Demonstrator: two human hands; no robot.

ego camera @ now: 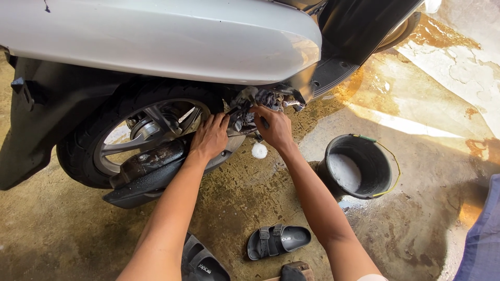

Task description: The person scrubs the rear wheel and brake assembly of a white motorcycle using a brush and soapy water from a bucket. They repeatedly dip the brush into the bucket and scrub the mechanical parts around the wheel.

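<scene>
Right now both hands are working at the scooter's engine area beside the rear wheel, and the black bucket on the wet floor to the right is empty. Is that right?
Not quite. The head view shows the black bucket holds white foamy water, not nothing. The rest stands: the left hand and right hand are both at the scooter's engine area beside the rear wheel.

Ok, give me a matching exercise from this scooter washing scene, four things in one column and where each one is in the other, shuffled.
Things:
1. black round plastic bucket
2. black strapped sandal
3. small white blob of foam
4. left hand

Places:
A. on the wet floor just below the right hand
B. resting by the rear wheel
C. right of the right forearm, foamy water inside
D. on the floor between the two forearms

Pairs: 1-C, 2-D, 3-A, 4-B
</scene>
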